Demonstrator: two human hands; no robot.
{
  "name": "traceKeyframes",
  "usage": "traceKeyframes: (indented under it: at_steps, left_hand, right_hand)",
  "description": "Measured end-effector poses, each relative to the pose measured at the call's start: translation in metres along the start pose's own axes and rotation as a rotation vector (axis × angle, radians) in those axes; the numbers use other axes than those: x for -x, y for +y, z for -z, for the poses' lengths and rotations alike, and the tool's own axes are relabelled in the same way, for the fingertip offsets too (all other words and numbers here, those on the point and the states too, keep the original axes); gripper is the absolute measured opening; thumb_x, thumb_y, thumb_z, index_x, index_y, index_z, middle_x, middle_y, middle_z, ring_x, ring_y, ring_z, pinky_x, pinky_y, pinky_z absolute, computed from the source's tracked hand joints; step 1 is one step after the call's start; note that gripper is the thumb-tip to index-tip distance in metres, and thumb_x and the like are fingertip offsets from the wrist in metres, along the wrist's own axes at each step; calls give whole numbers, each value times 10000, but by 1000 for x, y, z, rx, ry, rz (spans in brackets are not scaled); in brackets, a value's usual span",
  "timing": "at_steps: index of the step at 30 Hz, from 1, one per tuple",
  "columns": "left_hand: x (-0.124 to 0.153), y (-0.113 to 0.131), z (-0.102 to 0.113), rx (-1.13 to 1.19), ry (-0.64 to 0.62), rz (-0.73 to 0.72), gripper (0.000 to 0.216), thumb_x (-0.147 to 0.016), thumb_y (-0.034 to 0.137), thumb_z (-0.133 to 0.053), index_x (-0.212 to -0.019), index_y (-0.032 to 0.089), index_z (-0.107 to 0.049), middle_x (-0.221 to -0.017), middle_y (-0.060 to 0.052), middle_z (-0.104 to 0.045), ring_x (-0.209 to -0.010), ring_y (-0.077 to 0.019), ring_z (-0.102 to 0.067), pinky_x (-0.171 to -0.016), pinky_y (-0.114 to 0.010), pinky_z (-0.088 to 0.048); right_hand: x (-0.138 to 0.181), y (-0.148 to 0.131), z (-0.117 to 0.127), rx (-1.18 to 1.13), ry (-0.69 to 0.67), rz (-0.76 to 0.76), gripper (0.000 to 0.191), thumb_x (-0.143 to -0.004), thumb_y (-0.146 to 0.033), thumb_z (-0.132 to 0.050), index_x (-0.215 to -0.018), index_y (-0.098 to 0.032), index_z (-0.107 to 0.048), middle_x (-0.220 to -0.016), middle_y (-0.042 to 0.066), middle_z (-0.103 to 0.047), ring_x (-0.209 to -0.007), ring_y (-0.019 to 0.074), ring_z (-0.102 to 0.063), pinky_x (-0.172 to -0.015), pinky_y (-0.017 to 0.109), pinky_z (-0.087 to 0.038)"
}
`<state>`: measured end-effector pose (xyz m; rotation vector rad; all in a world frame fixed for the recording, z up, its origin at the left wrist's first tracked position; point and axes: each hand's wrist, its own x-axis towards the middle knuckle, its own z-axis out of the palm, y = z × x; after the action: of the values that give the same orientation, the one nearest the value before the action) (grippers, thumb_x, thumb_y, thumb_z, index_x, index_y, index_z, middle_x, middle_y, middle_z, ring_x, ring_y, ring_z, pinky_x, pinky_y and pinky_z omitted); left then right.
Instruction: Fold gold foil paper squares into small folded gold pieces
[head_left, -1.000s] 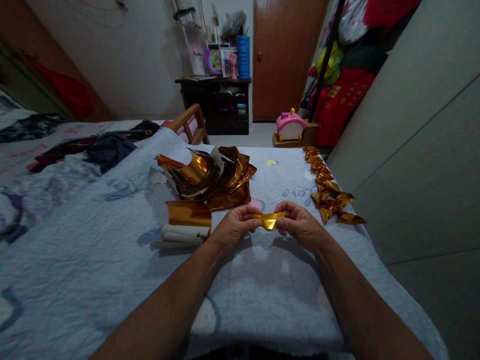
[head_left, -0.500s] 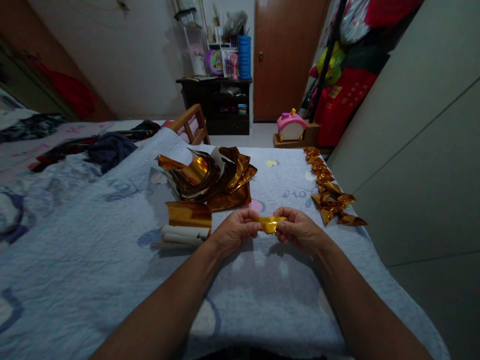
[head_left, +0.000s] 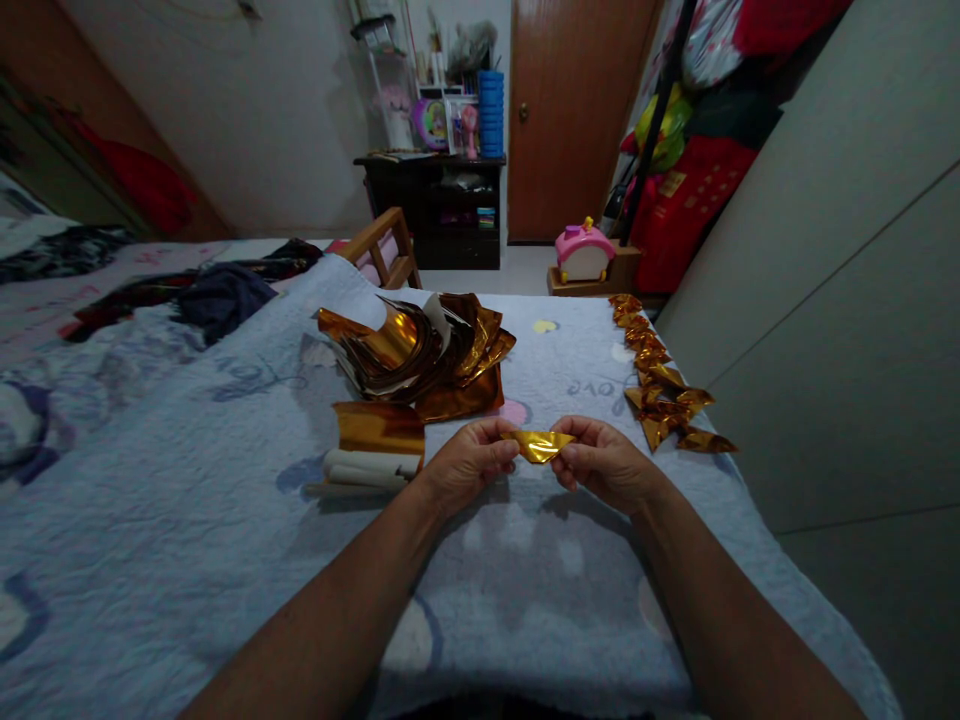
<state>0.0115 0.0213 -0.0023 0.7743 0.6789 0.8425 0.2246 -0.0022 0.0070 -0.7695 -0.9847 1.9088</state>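
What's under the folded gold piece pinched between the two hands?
Blue blanket shows below the folded gold piece, pinched at its ends by the left hand and right hand. The patch directly behind the piece and hands is covered, so what lies there cannot be seen.

Dim light, soft shadows, glare on foil (head_left: 538,449)

A pale blue blanket (head_left: 540,600), printed with rounded spots and lettering, spreads across the middle and bottom of the frame. Directly on it, left of upper centre, lies a curling stack of gold sheets (head_left: 397,345); just below sit curled sheets (head_left: 381,430). Folded gold pieces (head_left: 660,390) line its right edge.
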Motion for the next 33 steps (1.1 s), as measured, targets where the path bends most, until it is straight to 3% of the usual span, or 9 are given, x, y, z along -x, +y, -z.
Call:
traceKeyframes:
  at_steps: [10,24,33]
  left_hand:
    - [0,1,1,-5,-8,-20,425,-543,386,-966,-788,132,-729,-717,-1,-638,-612,-85,-521,-602,-215,-384]
    - [2,1,-3,-13,-11,-8,379,-548,361,-960,-797,148,-769,-782,-20,-675,-655,-93,-532,-624,-223,-402]
    - [0,-2,-2,-14,14,-17,410,-546,402,-963,-776,128,-764,-715,-15,-662,-608,-84,-521,-609,-225,-396]
  right_hand:
    - [-2,0,0,107,6,63,273,-666,-369,-900,-818,-185,-766,-839,12,-655,-723,109,-556,-620,215,-442]
    - [-2,0,0,89,41,46,296,-635,-361,-918,-834,-185,-787,-794,13,-669,-668,105,-547,-601,221,-461]
    - [-1,2,4,65,44,72,257,-659,-357,-915,-799,-202,-765,-742,-8,-668,-621,94,-571,-596,222,-465]
